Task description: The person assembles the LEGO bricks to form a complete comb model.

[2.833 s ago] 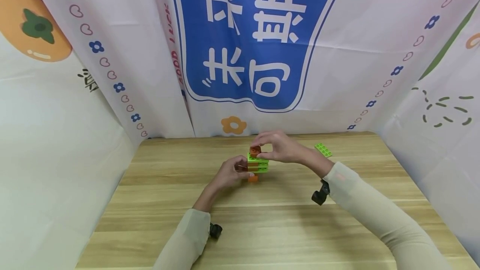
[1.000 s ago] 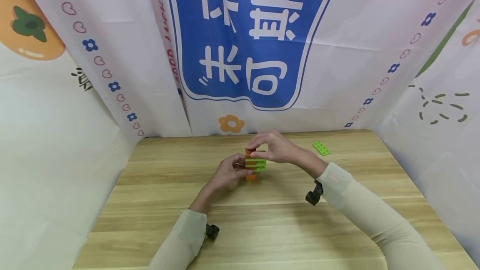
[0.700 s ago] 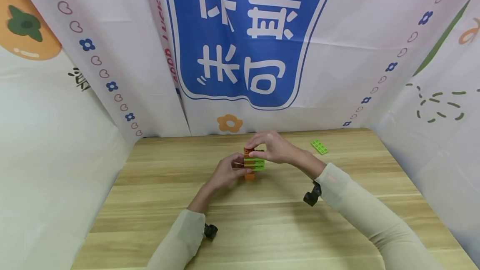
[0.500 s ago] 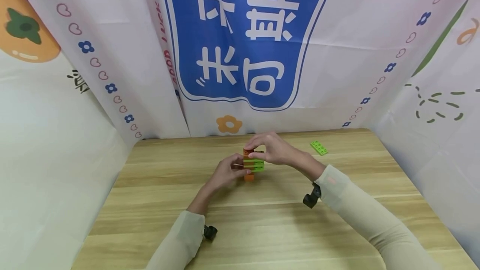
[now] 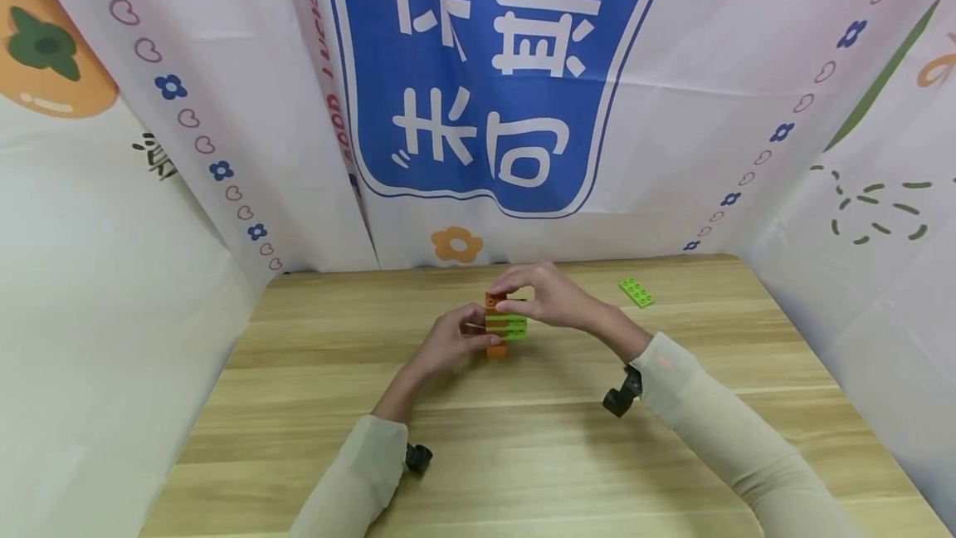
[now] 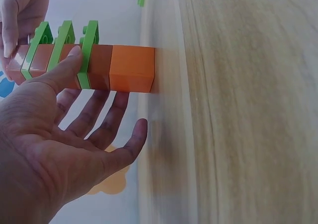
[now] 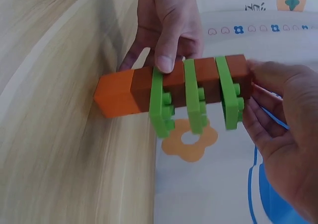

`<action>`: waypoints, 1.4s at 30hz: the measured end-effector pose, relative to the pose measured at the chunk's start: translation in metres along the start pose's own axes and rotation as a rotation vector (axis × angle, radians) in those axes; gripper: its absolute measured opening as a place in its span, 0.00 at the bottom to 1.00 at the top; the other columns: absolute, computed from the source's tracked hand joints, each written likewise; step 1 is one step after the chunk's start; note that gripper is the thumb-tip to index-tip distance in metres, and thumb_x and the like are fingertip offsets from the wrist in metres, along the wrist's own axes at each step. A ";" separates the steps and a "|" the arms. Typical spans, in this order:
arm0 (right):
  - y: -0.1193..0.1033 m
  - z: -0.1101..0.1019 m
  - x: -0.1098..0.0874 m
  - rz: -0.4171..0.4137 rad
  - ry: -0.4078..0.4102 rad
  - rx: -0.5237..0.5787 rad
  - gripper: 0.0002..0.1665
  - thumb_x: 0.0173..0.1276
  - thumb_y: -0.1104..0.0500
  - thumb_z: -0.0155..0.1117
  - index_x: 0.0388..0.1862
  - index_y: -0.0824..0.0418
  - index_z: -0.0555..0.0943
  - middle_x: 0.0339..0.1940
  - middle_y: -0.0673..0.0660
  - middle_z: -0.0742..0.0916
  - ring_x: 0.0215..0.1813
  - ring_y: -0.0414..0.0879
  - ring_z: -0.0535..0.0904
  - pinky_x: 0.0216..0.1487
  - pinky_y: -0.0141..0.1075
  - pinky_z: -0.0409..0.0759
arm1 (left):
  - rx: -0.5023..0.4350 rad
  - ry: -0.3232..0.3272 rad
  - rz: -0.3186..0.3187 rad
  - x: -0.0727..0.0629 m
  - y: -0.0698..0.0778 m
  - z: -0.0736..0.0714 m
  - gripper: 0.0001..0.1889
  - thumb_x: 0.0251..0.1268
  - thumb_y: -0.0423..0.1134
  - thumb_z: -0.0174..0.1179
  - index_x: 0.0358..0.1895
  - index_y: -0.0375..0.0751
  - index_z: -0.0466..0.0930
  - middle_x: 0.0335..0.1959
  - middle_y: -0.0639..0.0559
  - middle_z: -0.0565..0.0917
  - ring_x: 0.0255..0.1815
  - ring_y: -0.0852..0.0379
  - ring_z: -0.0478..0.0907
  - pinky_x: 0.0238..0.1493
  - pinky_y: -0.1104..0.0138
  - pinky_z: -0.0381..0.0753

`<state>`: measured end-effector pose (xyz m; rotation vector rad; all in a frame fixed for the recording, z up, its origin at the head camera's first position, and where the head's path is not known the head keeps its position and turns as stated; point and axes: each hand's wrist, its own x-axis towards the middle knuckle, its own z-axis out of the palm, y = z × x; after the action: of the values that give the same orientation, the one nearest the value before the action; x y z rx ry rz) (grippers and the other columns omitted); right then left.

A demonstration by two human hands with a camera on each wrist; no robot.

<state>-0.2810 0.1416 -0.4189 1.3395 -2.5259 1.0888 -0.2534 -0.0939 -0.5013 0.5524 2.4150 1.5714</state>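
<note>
A tower of toy building bricks stands upright on the table, with an orange brick (image 6: 131, 67) at its base. Above that, brown bricks alternate with three thin green plates (image 7: 196, 97) that jut out to the right. My left hand (image 5: 448, 342) grips the tower at mid-height, thumb on the near side, other fingers behind it. At the top, my right hand (image 5: 551, 297) pinches the uppermost brown brick (image 7: 239, 71), which sits in line with the stack. In the right wrist view, the right fingertips are partly hidden behind that brick.
A loose green studded plate (image 5: 636, 292) lies on the wooden table (image 5: 523, 455), back right of the tower. A printed cloth (image 5: 642, 189) hangs behind the table's far edge, with white cloth sides to left and right.
The brown brick in my right hand, earlier tilted over the topmost green plate, now sits straight on top of the tower. My left hand keeps its grip. The head view has shifted slightly.
</note>
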 end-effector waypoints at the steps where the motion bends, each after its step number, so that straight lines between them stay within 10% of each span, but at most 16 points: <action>1: 0.002 -0.001 -0.002 0.017 0.009 0.008 0.15 0.72 0.57 0.75 0.55 0.60 0.90 0.54 0.54 0.92 0.61 0.50 0.87 0.67 0.48 0.82 | -0.002 -0.001 -0.002 0.000 0.000 0.000 0.15 0.70 0.41 0.73 0.55 0.43 0.84 0.53 0.49 0.88 0.56 0.50 0.85 0.62 0.55 0.85; 23: 0.072 -0.047 -0.059 0.347 0.077 -0.150 0.22 0.72 0.58 0.74 0.60 0.68 0.86 0.61 0.67 0.88 0.64 0.64 0.83 0.61 0.60 0.83 | -0.033 0.010 -0.036 -0.002 0.000 0.002 0.16 0.69 0.42 0.74 0.54 0.41 0.83 0.51 0.47 0.87 0.53 0.48 0.86 0.57 0.56 0.87; 42: 0.119 -0.073 -0.105 0.419 0.038 -0.197 0.25 0.71 0.58 0.76 0.61 0.70 0.84 0.62 0.73 0.85 0.63 0.69 0.82 0.61 0.62 0.82 | -0.033 0.006 -0.034 -0.001 -0.001 0.001 0.16 0.69 0.40 0.74 0.54 0.40 0.83 0.51 0.47 0.87 0.52 0.50 0.85 0.55 0.57 0.87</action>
<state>-0.3242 0.3031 -0.4700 0.7538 -2.8699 0.8729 -0.2527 -0.0941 -0.5028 0.4986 2.3853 1.5982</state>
